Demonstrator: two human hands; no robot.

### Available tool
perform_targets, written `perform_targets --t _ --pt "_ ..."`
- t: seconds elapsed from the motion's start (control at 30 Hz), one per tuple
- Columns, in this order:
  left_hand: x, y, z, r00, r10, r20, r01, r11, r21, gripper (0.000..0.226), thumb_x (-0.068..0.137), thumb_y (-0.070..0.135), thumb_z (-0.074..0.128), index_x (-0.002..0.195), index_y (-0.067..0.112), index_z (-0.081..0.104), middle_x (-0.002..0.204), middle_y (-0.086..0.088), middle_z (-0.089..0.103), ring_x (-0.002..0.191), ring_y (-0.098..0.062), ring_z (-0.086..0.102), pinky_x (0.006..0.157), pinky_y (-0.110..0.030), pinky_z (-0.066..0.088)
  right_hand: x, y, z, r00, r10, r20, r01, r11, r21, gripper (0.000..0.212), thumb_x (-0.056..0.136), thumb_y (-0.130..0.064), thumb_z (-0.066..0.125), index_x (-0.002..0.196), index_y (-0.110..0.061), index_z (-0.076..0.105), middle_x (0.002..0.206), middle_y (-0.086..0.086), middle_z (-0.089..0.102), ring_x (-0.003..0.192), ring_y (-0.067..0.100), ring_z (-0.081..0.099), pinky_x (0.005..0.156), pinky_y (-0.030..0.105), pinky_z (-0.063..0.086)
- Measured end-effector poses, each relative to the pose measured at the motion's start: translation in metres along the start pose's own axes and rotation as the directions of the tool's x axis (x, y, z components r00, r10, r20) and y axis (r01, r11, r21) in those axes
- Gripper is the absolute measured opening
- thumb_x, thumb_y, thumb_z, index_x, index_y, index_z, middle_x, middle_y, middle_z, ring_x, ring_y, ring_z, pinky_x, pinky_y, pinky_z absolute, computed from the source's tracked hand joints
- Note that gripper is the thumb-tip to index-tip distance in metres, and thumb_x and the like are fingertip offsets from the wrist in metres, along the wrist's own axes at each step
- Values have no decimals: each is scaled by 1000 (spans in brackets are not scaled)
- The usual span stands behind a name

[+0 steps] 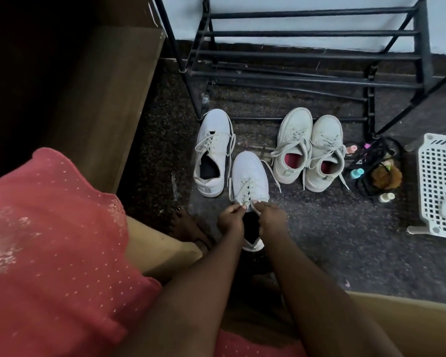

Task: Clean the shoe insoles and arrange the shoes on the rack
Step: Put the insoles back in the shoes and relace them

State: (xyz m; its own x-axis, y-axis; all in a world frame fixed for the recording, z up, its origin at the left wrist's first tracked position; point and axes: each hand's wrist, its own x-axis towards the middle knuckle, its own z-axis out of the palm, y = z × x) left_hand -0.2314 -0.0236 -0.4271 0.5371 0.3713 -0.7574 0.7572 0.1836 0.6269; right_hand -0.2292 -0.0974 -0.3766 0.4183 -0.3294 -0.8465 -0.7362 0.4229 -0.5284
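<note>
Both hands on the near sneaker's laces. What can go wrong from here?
1. The left hand and right hand pinch the laces of the near white sneaker; a hard tug may drag the shoe along the floor instead of loosening it.
2. A trailing lace of the beige pair lies close to the small bottles; lifting that pair could knock them over.

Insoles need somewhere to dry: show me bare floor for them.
Bare floor lies nearer you than the cream pair, between the held sneaker and the basket. The rack bars in view hold nothing. Crowded: bottles and cord beside the basket.
</note>
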Motion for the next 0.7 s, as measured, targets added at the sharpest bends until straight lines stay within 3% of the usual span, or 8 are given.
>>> perform_targets --t 0.13,0.2,0.23,0.27,0.33,0.43,0.6,0.7 --pt "14 -5 3 990 -49 -129 44 998 -42 7 84 8 66 79 5 68 81 -11 67 79 -28 64 76 -36 52 3 -7 -1 999 -22 -42 22 1000 20 8 91 -4 53 94 -4 60 87 6 59 65 14 55 49 18 49" --pt "24 -10 1 983 -110 -146 93 989 -116 21 86 3 57 67 10 60 72 -13 63 75 -33 65 68 -38 52 -1 -14 -3 998 39 -53 -44 995 -89 25 95 -19 49 117 -10 57 112 5 60 92 18 61 71 17 49" --pt "23 -7 1 982 -127 -142 101 979 -178 21 88 0 52 69 8 58 69 -12 59 69 -30 62 63 -35 49 -1 -9 -4 994 -67 -82 31 924 -382 32 95 -25 49 124 -13 53 119 5 58 104 20 59 80 20 48" --pt "18 -2 0 980 -141 -137 102 960 -260 18 90 -2 47 78 5 58 69 -12 57 66 -27 58 59 -32 48 3 -8 -4 992 -66 -109 21 929 -369 33 96 -25 48 126 -13 52 117 6 58 105 20 58 80 22 48" --pt "11 4 0 977 -143 -160 77 929 -361 15 91 -6 44 92 -3 58 74 -14 57 71 -27 56 61 -29 47 9 -5 -4 993 119 -26 -111 969 220 20 96 -10 45 112 -9 56 92 5 58 78 17 57 58 21 48" --pt "5 1 1 985 -62 -162 14 960 -281 12 93 3 52 83 3 60 71 -10 61 69 -25 58 69 -35 51 8 -1 -5 995 80 -63 -64 974 218 24 90 6 46 77 -13 50 74 5 53 60 14 48 46 25 37" --pt "1 -5 -2 999 20 -37 -21 999 -24 23 84 13 69 103 1 69 99 -12 69 87 -22 63 89 -37 52 8 -8 -10 990 21 143 -29 998 56 20 86 1 61 75 -14 56 77 4 62 66 14 57 53 24 42" --pt "7 -6 -2 995 13 -95 -16 999 -28 9 83 12 69 86 5 73 86 -11 71 82 -25 65 85 -39 55 13 -3 -8 996 15 94 -18 999 41 21 86 4 59 73 -12 59 77 5 62 69 16 57 58 26 46"
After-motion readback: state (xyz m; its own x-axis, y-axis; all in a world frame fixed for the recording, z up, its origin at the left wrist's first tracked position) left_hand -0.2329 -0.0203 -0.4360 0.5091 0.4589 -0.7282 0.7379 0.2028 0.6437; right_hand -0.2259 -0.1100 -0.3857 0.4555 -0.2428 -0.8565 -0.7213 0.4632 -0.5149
